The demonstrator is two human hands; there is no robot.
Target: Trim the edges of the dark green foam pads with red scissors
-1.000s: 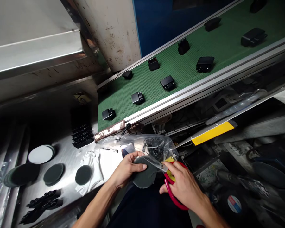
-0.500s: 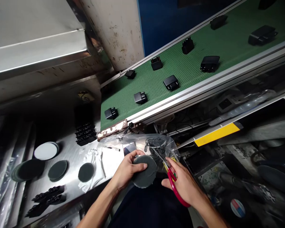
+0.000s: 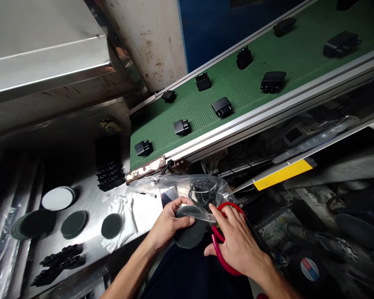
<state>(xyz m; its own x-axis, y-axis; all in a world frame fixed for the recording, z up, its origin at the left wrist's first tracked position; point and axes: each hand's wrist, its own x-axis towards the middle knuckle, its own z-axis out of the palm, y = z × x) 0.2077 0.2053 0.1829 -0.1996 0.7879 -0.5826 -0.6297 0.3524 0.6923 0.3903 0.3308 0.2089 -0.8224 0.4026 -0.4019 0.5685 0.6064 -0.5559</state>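
Observation:
My left hand (image 3: pixel 173 219) grips a dark grey round disc (image 3: pixel 190 236) by its upper left part, thumb on top. Red-handled scissors (image 3: pixel 220 236) are in my right hand (image 3: pixel 237 241), fingers around the handles. Their metal blades are spread and reach over the disc's upper part, close to my left thumb. Whether the blades touch the disc I cannot tell. Just beyond both hands lies a clear plastic bag (image 3: pixel 180 179) with a coiled dark cable (image 3: pixel 202 191) in or under it.
A green conveyor belt (image 3: pixel 187 108) with several black plug adapters (image 3: pixel 222 107) runs to the upper right. Left, a metal table (image 3: pixel 90 232) bears a white disc (image 3: pixel 58 198), dark discs (image 3: pixel 74 224), a white glove (image 3: pixel 124 222) and stacked black adapters (image 3: pixel 110 174). A yellow strip (image 3: pixel 283 174) marks a rail at right.
The scissors have turned and opened, and their blades have swung left over the disc. My right hand has rotated with them. My left hand still holds the disc.

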